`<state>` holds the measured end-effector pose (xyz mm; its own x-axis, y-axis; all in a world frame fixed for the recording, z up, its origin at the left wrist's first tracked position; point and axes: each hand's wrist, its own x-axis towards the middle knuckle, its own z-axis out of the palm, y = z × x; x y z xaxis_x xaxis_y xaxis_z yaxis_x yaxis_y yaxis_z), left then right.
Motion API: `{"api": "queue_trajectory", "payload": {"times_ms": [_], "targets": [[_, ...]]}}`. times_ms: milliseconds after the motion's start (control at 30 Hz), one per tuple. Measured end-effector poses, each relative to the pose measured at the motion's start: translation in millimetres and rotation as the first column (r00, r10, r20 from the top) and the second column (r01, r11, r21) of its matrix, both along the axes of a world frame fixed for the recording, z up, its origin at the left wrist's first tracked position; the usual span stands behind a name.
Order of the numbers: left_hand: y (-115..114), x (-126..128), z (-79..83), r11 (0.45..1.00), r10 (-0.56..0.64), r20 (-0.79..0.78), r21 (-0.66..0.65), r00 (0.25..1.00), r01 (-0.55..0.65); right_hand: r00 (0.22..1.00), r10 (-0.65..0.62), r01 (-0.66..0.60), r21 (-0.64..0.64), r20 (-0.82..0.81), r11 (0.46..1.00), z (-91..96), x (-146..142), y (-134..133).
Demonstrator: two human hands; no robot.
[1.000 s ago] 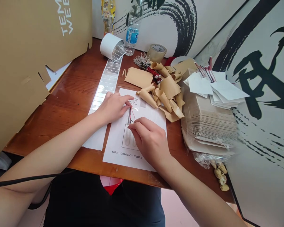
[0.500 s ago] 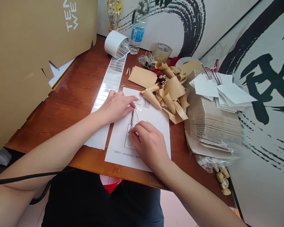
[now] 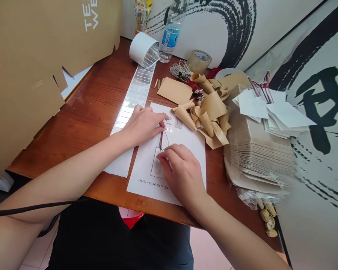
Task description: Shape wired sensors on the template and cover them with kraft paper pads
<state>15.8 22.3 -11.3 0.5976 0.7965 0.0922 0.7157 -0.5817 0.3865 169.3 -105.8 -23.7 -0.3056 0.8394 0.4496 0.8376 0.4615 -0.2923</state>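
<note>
Okay, on my feed both hands are low over a printed sheet (image 3: pixel 190 150) lying on the wooden surface (image 3: pixel 73 127). The left hand (image 3: pixel 143 125) sits at the sheet's upper part, its fingers (image 3: pixel 162 125) curled down by the top of a thin red-and-black wire lead (image 3: pixel 163 140). The right hand (image 3: pixel 181 174) is just below it, its fingertips (image 3: pixel 160 157) down at the lower end of the lead, over a drawn outline (image 3: pixel 156 168). Neither hand is spread wide; both close narrowly around the lead, but I cannot tell whether either one actually pinches it. The lead lies on the sheet between them. Toward the sheet's left edge runs a strip of shiny labels (image 3: pixel 138 92) from a white roll (image 3: pixel 144 48). To the right I have curled kraft paper pieces (image 3: pixel 211 107), a bundle of wires (image 3: pixel 183 71) and a plastic-wrapped stack of kraft cards (image 3: pixel 256 157) topped by white cards (image 3: pixel 287 114). A roll of packing tape (image 3: pixel 199 61) and a water bottle (image 3: pixel 170 39) stand at the back, and a cardboard sheet (image 3: pixel 30 75) leans in at the left.
</note>
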Motion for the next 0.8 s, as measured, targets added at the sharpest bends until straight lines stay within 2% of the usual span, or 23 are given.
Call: {"api": "queue_trajectory", "payload": {"times_ms": [200, 567, 800], "targets": [[-0.2, 0.2, 0.6, 1.000, -0.006, 0.003, -0.006, 1.000, 0.006, 0.998, -0.070, 0.070, 0.025, -0.004, 0.997, 4.0, -2.2, -1.2], [2.1, -8.0, 1.3, 0.997, -0.068, 0.009, -0.027, 0.998, 0.069, 0.991, -0.082, 0.085, 0.031, -0.108, 0.996, 1.5, -2.4, 0.0], [2.8, -12.3, 7.3, 0.987, -0.101, 0.017, -0.121, 0.995, 0.102, 0.986, -0.102, 0.103, -0.001, -0.133, 0.995, 1.5, -1.4, -0.7]]}}
